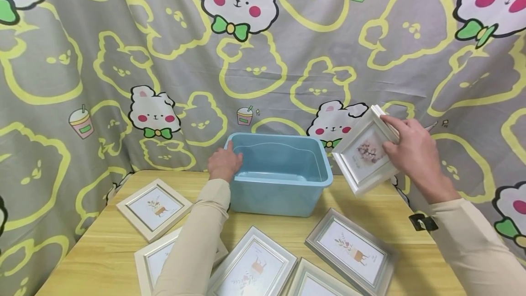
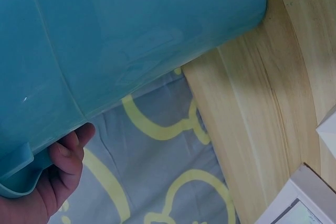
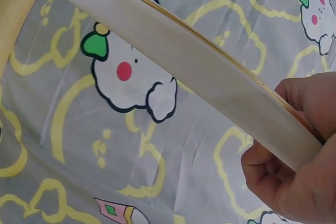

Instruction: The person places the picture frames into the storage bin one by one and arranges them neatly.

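A light blue plastic bin point(image 1: 279, 198) stands at the back of the wooden table. My left hand point(image 1: 223, 162) grips its left rim; in the left wrist view the fingers point(image 2: 68, 153) curl under the edge of the bin point(image 2: 131, 30). To the right of the bin, my right hand point(image 1: 415, 150) holds up a white picture frame point(image 1: 357, 161) with a pink flower print, tilted in the air. In the right wrist view the frame point(image 3: 189, 61) shows its side edge, pinched between thumb and fingers point(image 3: 262, 169).
Several picture frames lie on the table point(image 1: 98, 245): a cream one point(image 1: 144, 229) at left, another partly under my left sleeve, a silver one point(image 1: 250, 266) in front, a grey one point(image 1: 384, 266) at right and one point(image 1: 302, 277) cut off below. A patterned curtain point(image 1: 263, 76) hangs behind.
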Action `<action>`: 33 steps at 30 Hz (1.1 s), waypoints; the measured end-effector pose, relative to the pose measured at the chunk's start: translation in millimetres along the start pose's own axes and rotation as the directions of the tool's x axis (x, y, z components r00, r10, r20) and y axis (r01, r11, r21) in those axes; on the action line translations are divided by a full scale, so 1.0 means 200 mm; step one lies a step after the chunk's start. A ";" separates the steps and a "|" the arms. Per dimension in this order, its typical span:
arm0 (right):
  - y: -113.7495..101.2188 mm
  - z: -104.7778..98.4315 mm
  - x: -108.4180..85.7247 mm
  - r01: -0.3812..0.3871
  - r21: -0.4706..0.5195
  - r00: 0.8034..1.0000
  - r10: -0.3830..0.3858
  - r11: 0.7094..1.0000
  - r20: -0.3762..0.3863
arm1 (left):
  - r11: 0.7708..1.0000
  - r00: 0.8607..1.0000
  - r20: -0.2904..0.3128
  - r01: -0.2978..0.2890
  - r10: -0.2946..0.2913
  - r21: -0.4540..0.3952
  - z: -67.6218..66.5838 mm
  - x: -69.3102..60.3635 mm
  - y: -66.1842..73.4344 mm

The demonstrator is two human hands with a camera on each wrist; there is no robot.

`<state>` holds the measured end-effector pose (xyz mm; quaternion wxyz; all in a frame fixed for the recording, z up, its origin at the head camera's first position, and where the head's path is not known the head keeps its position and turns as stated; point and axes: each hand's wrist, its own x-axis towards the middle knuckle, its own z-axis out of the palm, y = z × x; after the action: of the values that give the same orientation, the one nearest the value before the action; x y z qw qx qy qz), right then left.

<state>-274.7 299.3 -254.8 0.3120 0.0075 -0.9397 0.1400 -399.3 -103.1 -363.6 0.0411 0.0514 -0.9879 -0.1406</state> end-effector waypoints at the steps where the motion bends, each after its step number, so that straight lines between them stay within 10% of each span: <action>1: -0.01 0.00 0.01 -0.001 0.005 1.000 0.001 1.000 -0.007 | 1.000 1.000 -0.001 0.000 0.000 0.000 0.00 0.00 0.00; 33: -0.18 -0.03 0.12 0.019 0.101 0.992 -0.006 0.995 -0.130 | 1.000 1.000 0.001 0.009 -0.009 -0.002 -0.01 -0.01 0.00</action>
<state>-287.0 268.0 -227.0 0.3722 0.0202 -0.9091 0.1861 -397.4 -102.5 -362.0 0.0402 0.0559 -0.9875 -0.1417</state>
